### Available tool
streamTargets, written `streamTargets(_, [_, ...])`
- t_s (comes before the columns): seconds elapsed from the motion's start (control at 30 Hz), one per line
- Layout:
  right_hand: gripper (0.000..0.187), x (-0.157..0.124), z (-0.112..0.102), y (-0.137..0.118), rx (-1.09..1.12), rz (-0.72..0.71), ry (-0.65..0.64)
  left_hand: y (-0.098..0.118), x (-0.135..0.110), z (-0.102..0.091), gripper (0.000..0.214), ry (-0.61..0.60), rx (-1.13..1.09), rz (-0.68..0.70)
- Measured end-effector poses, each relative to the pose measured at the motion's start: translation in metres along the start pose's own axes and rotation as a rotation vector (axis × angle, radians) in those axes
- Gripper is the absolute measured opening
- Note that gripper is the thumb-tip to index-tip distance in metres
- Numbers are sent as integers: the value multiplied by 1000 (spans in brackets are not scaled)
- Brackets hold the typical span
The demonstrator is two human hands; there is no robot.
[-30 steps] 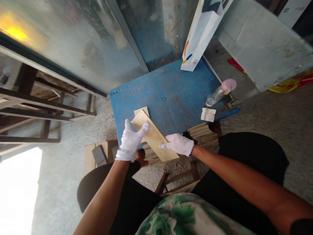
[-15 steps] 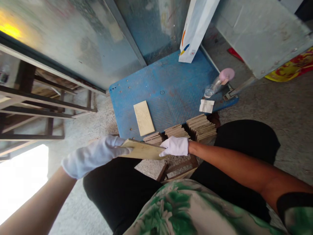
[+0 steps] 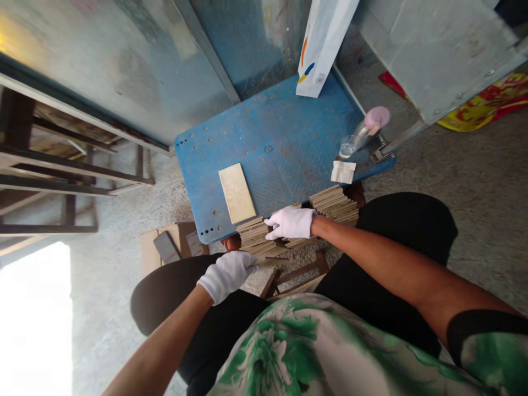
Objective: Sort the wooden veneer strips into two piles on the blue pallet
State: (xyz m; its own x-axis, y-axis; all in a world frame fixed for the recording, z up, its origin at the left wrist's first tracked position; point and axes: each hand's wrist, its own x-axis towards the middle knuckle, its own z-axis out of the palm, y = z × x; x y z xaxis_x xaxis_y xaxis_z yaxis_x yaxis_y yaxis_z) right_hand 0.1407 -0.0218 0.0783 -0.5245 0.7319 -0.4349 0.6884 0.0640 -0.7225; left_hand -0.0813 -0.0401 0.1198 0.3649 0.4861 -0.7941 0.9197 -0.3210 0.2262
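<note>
My left hand [image 3: 231, 270], in a white glove, is closed on the near end of a thin pale board [image 3: 268, 263], seen nearly edge-on above the gap between my knees. My right hand [image 3: 292, 222], also gloved, is over the rows of boards, its thumb and forefinger apart at the right end of the left stack [image 3: 252, 234]. It partly hides the middle stack [image 3: 299, 242]. To the right stands another stack of thin boards [image 3: 335, 204]. A single pale rectangular board [image 3: 237, 193] lies flat on the blue tabletop [image 3: 284, 165].
On the tabletop's right side are a clear bottle with a pink lid [image 3: 376, 119] and a folded white paper [image 3: 343, 171]. A white bag [image 3: 319, 60] stands at the back against metal panels. A cardboard box [image 3: 148, 247] is on the floor left. Wooden frames [image 3: 74, 176] stand further left.
The board between my hands has come down and now sits in my left hand alone. My left hand moved right and lower; my right hand let go and moved up to the stacks.
</note>
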Motion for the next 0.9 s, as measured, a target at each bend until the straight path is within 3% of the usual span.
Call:
streamTargets(0.13, [51, 2, 1, 1, -20, 1, 2, 1, 30, 35, 33, -97, 229, 65])
streamTargets(0.37, [51, 4, 0, 0, -43, -35, 0, 11, 58, 68, 36, -144, 225, -10])
streamTargets(0.63, [54, 3, -5, -4, -51, -37, -26, 8, 77, 92, 37, -140, 219, -65])
streamTargets(0.9, [51, 5, -1, -1, -63, -56, 2, 8, 85, 99, 41, -104, 193, -107])
